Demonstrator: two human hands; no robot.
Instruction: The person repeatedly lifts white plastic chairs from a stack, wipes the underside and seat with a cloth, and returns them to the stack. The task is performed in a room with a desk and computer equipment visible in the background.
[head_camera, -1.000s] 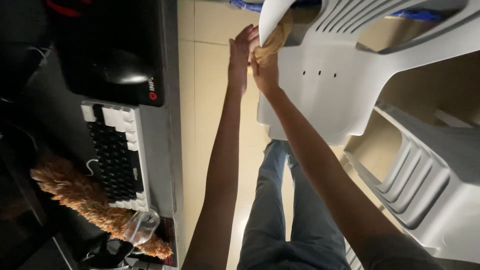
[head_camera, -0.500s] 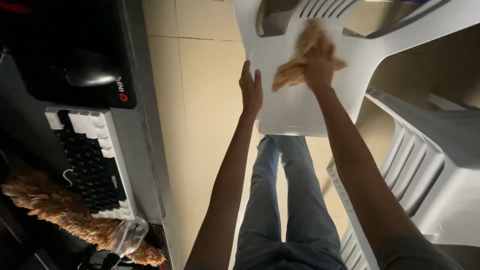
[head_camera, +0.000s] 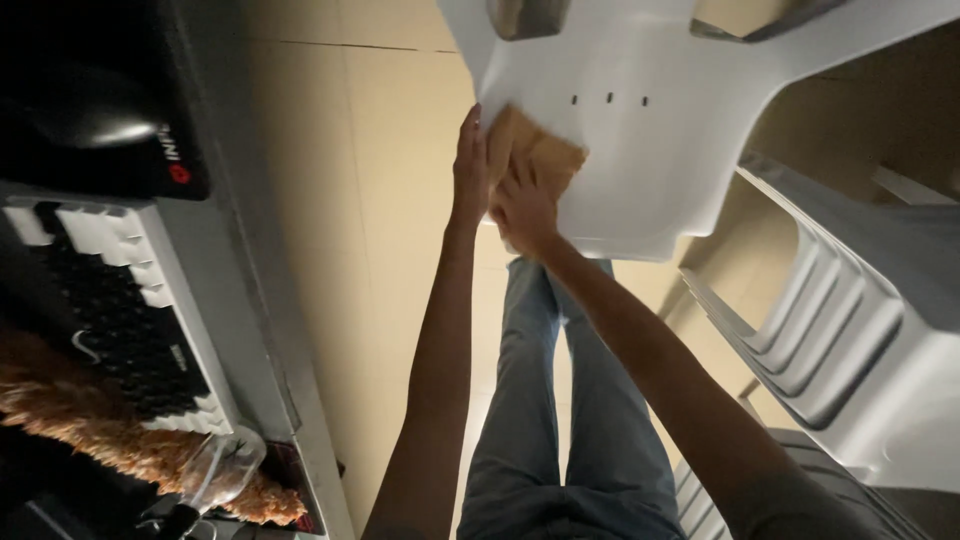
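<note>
The picture appears turned upside down. A white plastic chair (head_camera: 640, 160) fills the upper middle, its seat facing me. My right hand (head_camera: 522, 205) presses a tan cloth (head_camera: 545, 155) flat against the seat near its left edge. My left hand (head_camera: 468, 165) rests on that same edge with fingers straight, just beside the cloth. Both forearms reach up from the bottom, over my legs in blue jeans (head_camera: 560, 420).
A second white plastic chair (head_camera: 850, 330) stands at the right. At the left, a desk edge (head_camera: 260, 300) carries a black and white keyboard (head_camera: 120, 300), a black mouse (head_camera: 90, 115) and a brown feather duster (head_camera: 130, 440). Beige floor tiles (head_camera: 380, 150) lie between.
My right hand has drawn the cloth back across the seat toward its left edge. It now sits close beside my left hand again, and the view has shifted.
</note>
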